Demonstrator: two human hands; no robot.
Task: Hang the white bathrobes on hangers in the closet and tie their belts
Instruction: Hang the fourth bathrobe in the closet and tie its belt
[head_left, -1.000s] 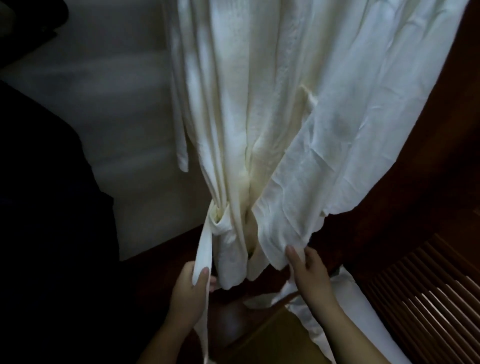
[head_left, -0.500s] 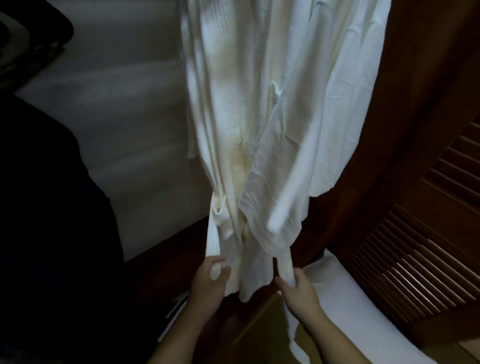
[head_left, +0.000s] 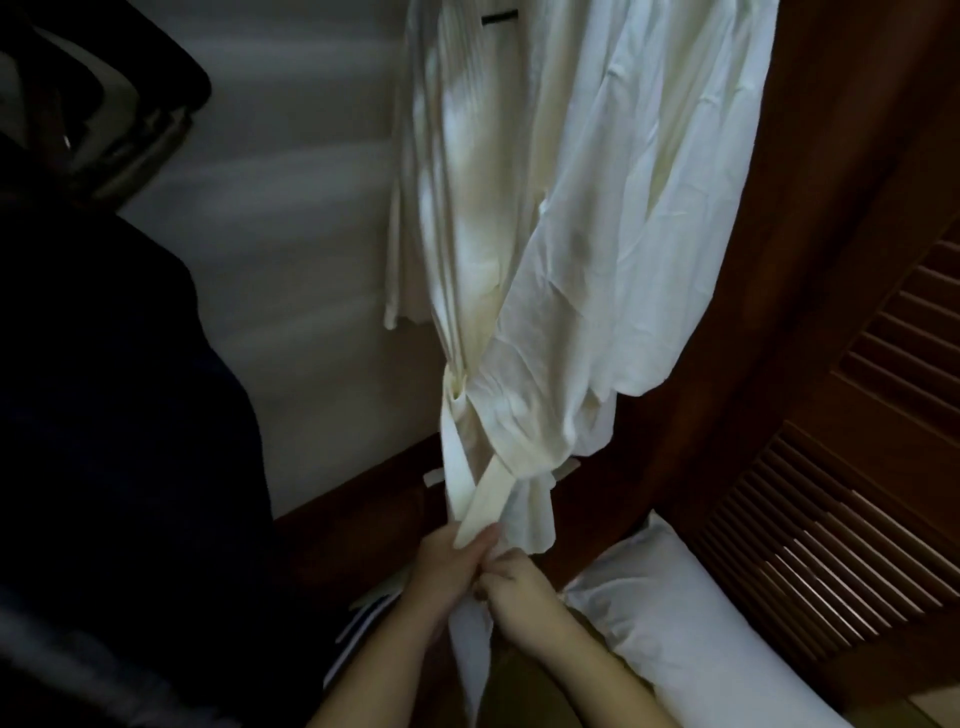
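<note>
A white bathrobe (head_left: 561, 218) hangs in the closet, gathered at the waist by its white belt (head_left: 485, 483). The two belt ends cross in front of the robe and run down to my hands. My left hand (head_left: 447, 571) grips the belt ends just below the crossing. My right hand (head_left: 517, 592) sits right beside it, fingers curled and pinching the belt. A loose belt tail (head_left: 470, 654) hangs down between my forearms. The hanger is out of view above.
A dark wooden closet frame (head_left: 810, 260) and a louvred door (head_left: 852, 519) stand on the right. White folded fabric (head_left: 696, 634) lies at the lower right. A pale back wall (head_left: 291, 260) is behind the robe. A dark garment (head_left: 114, 415) fills the left.
My hands, apart a second ago with one belt end each, have come together under the robe. The belt ends now cross in front of the waist.
</note>
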